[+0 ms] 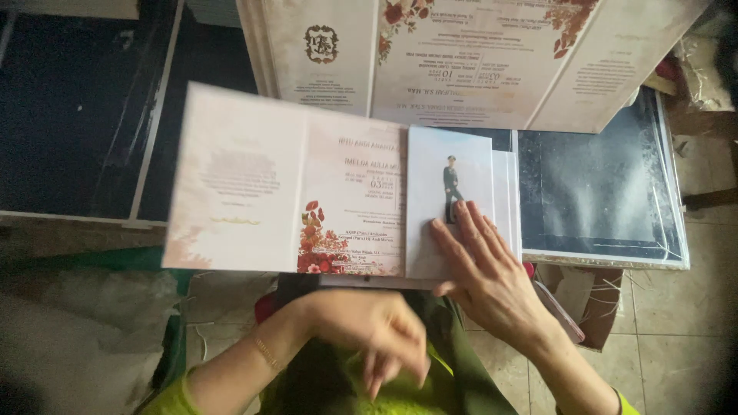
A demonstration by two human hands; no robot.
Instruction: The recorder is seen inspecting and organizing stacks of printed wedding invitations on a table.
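Cream floral card sheet mid-fold across lap; right hand, fingers flat and spread, presses photo flap down. Left hand blurred, loosely curled, empty. Crease needs firming next.

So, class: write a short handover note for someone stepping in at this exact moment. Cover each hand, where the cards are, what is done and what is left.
Right hand: flat, fingers spread, pressing the folded right panel of the card on the lap.
Left hand: empty, blurred, below the card's lower edge, touching nothing.
Stack of unfolded cards: beyond, at the top.
Done: right panel folded in.
Left: the left panel lies open; the stack is unfolded.
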